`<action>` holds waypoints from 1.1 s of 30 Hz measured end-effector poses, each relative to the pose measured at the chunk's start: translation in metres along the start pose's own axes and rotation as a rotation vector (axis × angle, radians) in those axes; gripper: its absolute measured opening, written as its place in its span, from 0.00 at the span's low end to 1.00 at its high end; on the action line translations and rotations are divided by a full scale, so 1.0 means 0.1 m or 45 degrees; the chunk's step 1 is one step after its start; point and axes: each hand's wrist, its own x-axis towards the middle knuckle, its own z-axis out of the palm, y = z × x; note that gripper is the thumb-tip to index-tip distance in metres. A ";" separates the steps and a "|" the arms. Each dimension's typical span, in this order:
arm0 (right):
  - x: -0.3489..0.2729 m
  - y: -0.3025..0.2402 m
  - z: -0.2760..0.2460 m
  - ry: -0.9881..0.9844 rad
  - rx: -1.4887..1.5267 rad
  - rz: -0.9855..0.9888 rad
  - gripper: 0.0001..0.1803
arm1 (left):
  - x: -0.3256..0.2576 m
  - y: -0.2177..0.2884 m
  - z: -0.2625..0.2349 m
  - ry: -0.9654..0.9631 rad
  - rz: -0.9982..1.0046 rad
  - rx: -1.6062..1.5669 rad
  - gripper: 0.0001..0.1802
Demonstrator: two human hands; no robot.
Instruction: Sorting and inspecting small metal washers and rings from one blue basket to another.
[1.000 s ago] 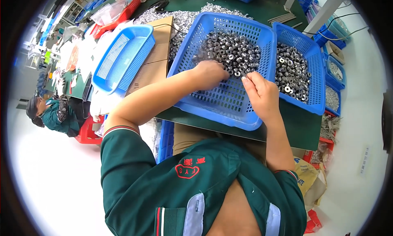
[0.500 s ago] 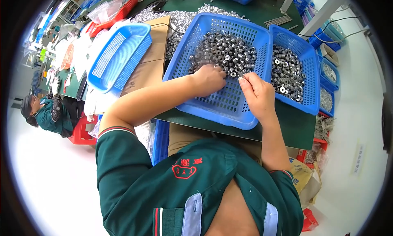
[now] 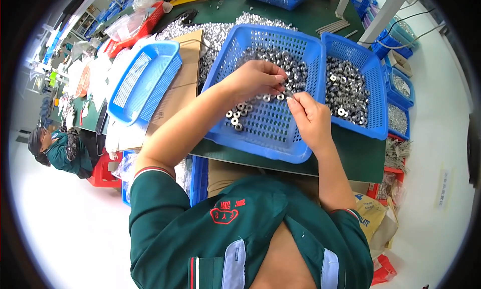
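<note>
A blue perforated basket [image 3: 273,148] lies in front of me, with small silvery metal rings [image 3: 239,112] heaped at its far side and several scattered near its left wall. Over the basket, my left hand [image 3: 256,79] is closed, its fingertips pinched together; whatever is in them is too small to make out. Just right of it, my right hand [image 3: 311,119] is closed too, thumb and forefinger pinching a thin, dark metal piece [image 3: 288,93] that points toward my left fingertips. The hands are close together, and I cannot tell whether they touch.
On the right stands a second blue basket [image 3: 385,111] of metal rings. A light-blue basket [image 3: 116,108] sits left on cardboard [image 3: 188,63]. Loose silvery parts [image 3: 220,33] cover the table behind, with thin metal rods [image 3: 333,27] at back right. Another person [image 3: 67,146] sits far left.
My left hand has lifted out of the heap of rings and moved right, up to my right fingertips. Several rings now lie where it was. My right hand keeps its pinch.
</note>
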 end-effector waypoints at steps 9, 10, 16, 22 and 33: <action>0.04 -0.05 0.01 -0.023 -0.018 0.096 0.10 | -0.10 -0.01 0.02 -0.077 -0.086 -0.371 0.07; 0.05 -0.05 0.01 -0.019 -0.037 0.096 0.10 | -0.10 -0.01 0.01 -0.061 -0.100 -0.314 0.07; 0.13 -0.04 0.02 -0.067 -0.161 0.079 0.10 | -0.10 -0.04 0.09 0.003 0.043 -0.281 0.08; 0.14 -0.12 0.10 -0.058 -0.463 -0.119 0.10 | -0.10 -0.11 0.01 0.010 0.031 -0.081 0.09; 0.18 -0.10 0.19 0.019 -0.762 -0.348 0.10 | -0.09 -0.08 -0.05 0.053 0.049 -0.027 0.09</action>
